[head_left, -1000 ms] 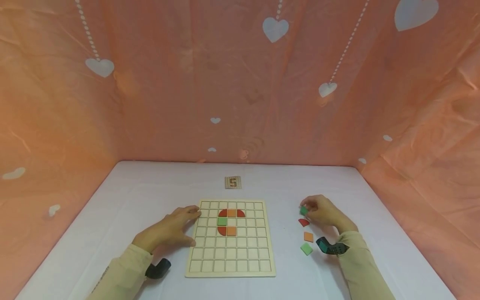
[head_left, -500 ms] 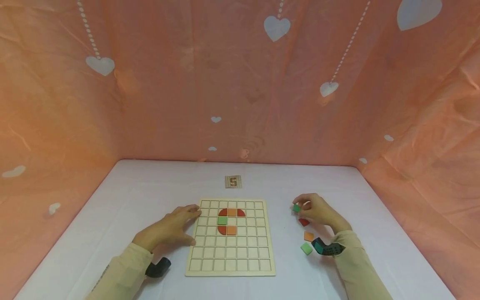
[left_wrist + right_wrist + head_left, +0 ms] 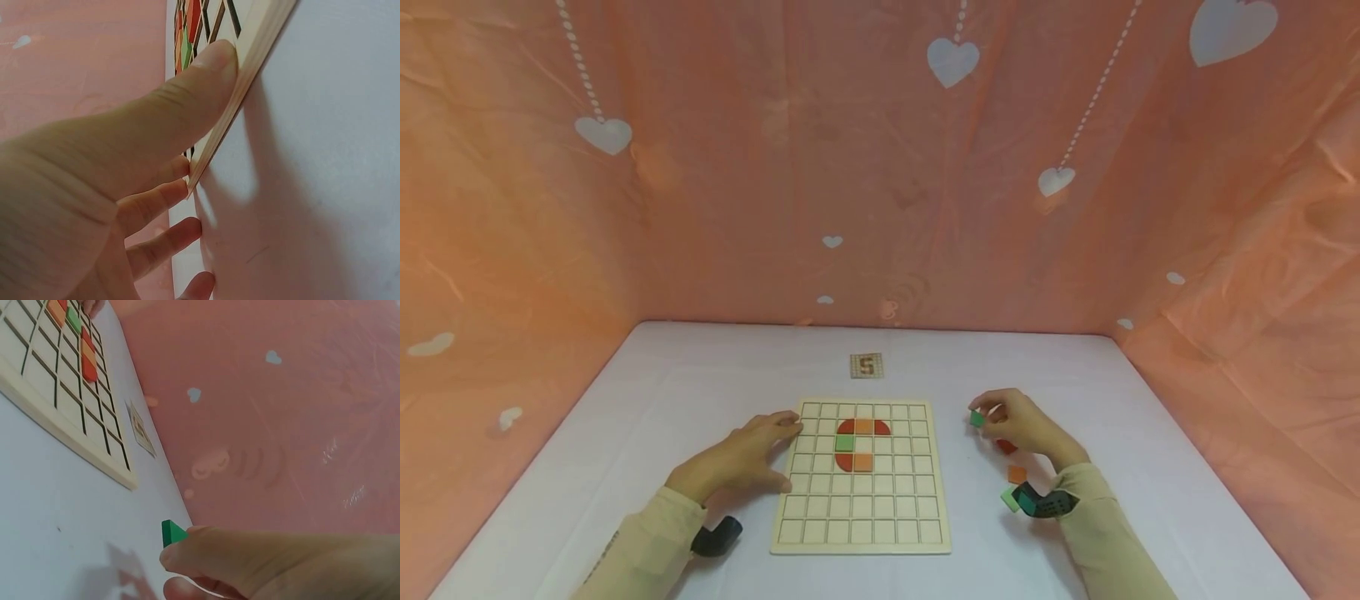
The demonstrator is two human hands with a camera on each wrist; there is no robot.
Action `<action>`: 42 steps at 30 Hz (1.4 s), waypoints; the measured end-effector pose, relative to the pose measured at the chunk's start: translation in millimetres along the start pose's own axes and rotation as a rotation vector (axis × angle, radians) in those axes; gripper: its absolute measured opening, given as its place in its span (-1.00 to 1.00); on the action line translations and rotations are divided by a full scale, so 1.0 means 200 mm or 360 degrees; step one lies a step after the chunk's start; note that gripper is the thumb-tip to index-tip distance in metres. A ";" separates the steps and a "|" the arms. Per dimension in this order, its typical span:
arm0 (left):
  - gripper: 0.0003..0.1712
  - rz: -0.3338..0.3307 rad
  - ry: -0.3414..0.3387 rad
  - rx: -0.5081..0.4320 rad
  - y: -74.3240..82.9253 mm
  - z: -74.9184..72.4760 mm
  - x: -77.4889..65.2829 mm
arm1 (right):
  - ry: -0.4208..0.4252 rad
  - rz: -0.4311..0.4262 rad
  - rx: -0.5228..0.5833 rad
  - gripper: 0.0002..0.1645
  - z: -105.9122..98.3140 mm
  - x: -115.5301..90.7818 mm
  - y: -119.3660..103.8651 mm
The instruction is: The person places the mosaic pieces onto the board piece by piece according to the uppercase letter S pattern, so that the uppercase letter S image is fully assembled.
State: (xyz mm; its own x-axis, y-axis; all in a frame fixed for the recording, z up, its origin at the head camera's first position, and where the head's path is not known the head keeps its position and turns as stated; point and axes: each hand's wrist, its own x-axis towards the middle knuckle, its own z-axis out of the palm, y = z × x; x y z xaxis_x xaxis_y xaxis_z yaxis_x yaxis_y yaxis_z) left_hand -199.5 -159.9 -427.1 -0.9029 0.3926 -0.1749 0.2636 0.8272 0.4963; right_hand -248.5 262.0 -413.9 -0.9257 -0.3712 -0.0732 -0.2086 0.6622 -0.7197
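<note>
A wooden grid board [image 3: 895, 508] lies flat on the table. Set in its cells are orange squares [image 3: 863, 462], a green square [image 3: 844, 443] and red quarter-round tiles [image 3: 844, 462]. My left hand [image 3: 737, 454] rests along the board's left edge, thumb and fingertips touching it, fingers loosely spread. To the right of the board, my right hand [image 3: 1018, 421] pinches a green square tile [image 3: 977, 418] between thumb and fingertips, above the table. In the right wrist view, fingers partly cover that green tile [image 3: 172, 533].
Below the right hand lie a red tile [image 3: 1007, 447], an orange square tile [image 3: 1017, 474] and a light green tile [image 3: 1009, 499], partly covered by the wrist camera [image 3: 1045, 502]. A small card [image 3: 867, 365] with a brown figure lies behind the board. Orange cloth [image 3: 880, 167] surrounds the table.
My right hand has carried the green square tile leftward, away from the loose tiles and nearer the board. My left hand has stayed at the board's edge.
</note>
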 end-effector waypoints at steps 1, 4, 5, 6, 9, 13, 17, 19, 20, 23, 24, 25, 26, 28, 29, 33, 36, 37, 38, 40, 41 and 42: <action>0.03 0.0007 -0.0001 -0.0003 0.00 0.00 0.00 | -0.0004 -0.0015 -0.0006 -0.61 0.01 0.00 0.00; 0.04 0.0019 0.0000 -0.0009 0.00 0.00 0.00 | -0.0003 -0.0030 -0.0027 -0.60 0.02 0.01 -0.02; 0.04 0.0022 0.0002 -0.0010 0.00 0.00 0.00 | 0.0002 -0.0028 -0.0042 -0.60 0.03 0.01 -0.03; 0.04 0.0020 0.0002 -0.0015 0.00 0.00 0.00 | 0.0006 -0.0024 -0.0051 -0.60 0.04 0.01 -0.04; 0.03 0.0018 0.0005 -0.0012 0.00 0.00 0.00 | 0.0013 -0.0041 -0.0051 -0.60 0.06 0.01 -0.06; 0.03 -0.0002 0.0005 -0.0002 0.00 0.00 0.00 | 0.0020 -0.0129 -0.0083 -0.60 0.08 0.01 -0.09; 0.03 -0.0016 0.0002 -0.0009 0.00 0.00 0.00 | 0.0035 -0.0151 -0.0126 -0.61 0.11 0.02 -0.11; 0.03 -0.0015 0.0003 -0.0016 -0.01 0.01 0.00 | 0.0041 -0.0154 -0.0137 -0.61 0.12 0.03 -0.12; 0.03 -0.0013 0.0004 -0.0013 -0.01 0.01 0.01 | 0.0042 -0.0151 -0.0140 -0.61 0.13 0.03 -0.12; 0.04 -0.0012 0.0005 -0.0002 -0.01 0.01 0.01 | 0.0036 -0.0155 -0.0149 -0.62 0.14 0.03 -0.14; 0.04 -0.0013 0.0003 0.0005 -0.01 0.01 0.01 | 0.0031 -0.0153 -0.0151 -0.62 0.15 0.03 -0.15; 0.04 -0.0014 0.0003 0.0009 -0.01 0.00 0.01 | 0.0028 -0.0143 -0.0152 -0.62 0.15 0.03 -0.16; 0.04 -0.0013 0.0001 0.0015 -0.01 0.00 0.01 | 0.0025 -0.0139 -0.0155 -0.62 0.16 0.04 -0.16; 0.04 -0.0012 0.0000 0.0017 -0.01 0.00 0.01 | 0.0026 -0.0140 -0.0164 -0.62 0.17 0.04 -0.17; 0.04 -0.0013 0.0000 0.0013 0.00 0.00 0.01 | 0.0025 -0.0154 -0.0168 -0.62 0.17 0.05 -0.18; 0.02 -0.0014 0.0001 0.0000 0.00 0.00 0.01 | 0.0015 -0.0230 -0.0153 -0.61 0.19 0.07 -0.21; 0.02 -0.0006 0.0002 0.0006 -0.01 0.01 0.01 | -0.0013 -0.0289 -0.0122 -0.60 0.22 0.08 -0.23; 0.02 -0.0003 0.0001 0.0008 -0.01 0.01 0.01 | -0.0023 -0.0310 -0.0114 -0.60 0.23 0.09 -0.24; 0.03 0.0004 -0.0001 0.0015 -0.01 0.01 0.01 | -0.0030 -0.0327 -0.0108 -0.59 0.23 0.09 -0.25; 0.03 0.0014 0.0000 0.0026 -0.01 0.00 0.01 | -0.0043 -0.0347 -0.0096 -0.59 0.25 0.09 -0.26; 0.04 0.0020 0.0002 0.0032 -0.01 0.00 0.01 | -0.0047 -0.0353 -0.0088 -0.59 0.26 0.09 -0.26; 0.04 0.0024 0.0002 0.0037 -0.01 0.00 0.01 | -0.0053 -0.0359 -0.0082 -0.60 0.26 0.09 -0.27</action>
State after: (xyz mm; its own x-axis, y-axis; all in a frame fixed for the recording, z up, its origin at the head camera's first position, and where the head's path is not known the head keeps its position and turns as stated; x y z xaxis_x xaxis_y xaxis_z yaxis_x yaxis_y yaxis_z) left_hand -201.8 -160.7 -428.7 -0.8994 0.4043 -0.1663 0.2847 0.8304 0.4789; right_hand -238.4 185.3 -412.9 -0.8431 -0.5343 0.0618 -0.4254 0.5920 -0.6845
